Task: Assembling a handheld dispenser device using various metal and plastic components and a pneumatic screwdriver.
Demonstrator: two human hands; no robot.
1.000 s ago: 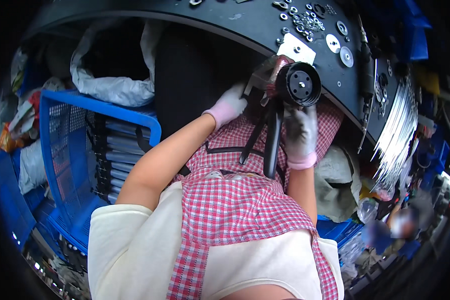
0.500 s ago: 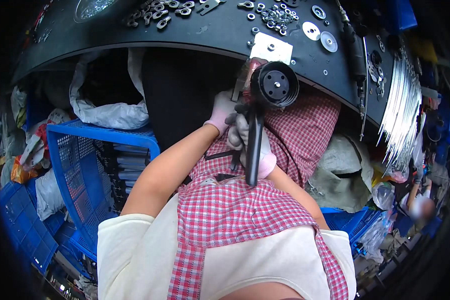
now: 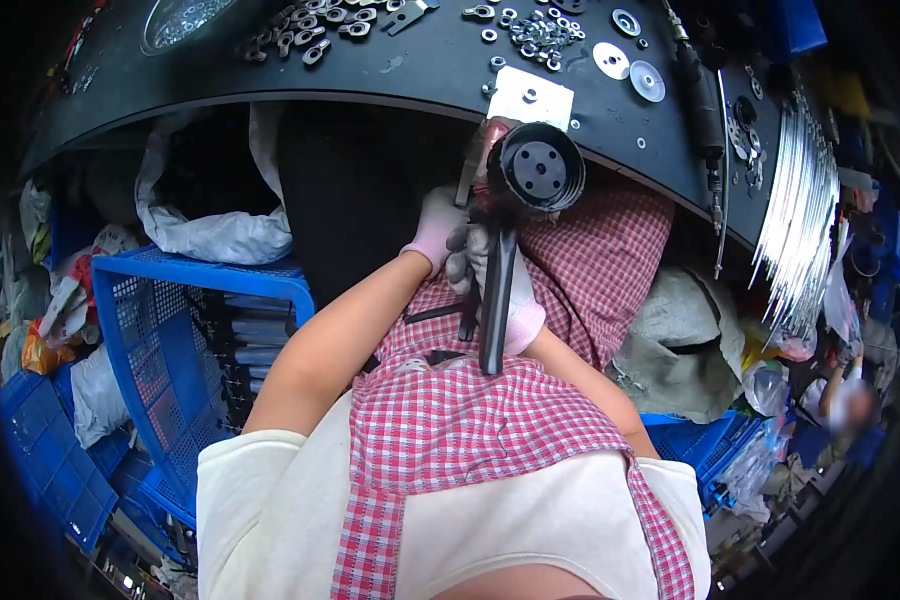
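Observation:
A black caulking gun [image 3: 498,290] with a round cup-shaped end [image 3: 538,165], pierced by several holes, is held over my lap at the table's edge. Round its handle and trigger wrap the grey-coated fingers of my right hand [image 3: 482,255], closed. My left hand [image 3: 436,225], in a white and pink glove, meets the gun's left side by a metal bracket; its fingers are hidden behind the gun. Just beyond the cup lies a pale metal plate [image 3: 510,95] with a nut [image 3: 530,96] on it.
The dark table [image 3: 410,75] bears wing nuts [image 3: 315,50], a pile of small nuts [image 3: 545,38], metal discs [image 3: 647,80], a black power tool [image 3: 708,110] and a bundle of silver rods [image 3: 795,220]. A blue crate [image 3: 205,262] stands at left. Another person [image 3: 835,400] is at far right.
A shiny piece showed in the middle of the cup before; now a dark hole is there. Both hands stay at the gun, and the whole view has shifted slightly.

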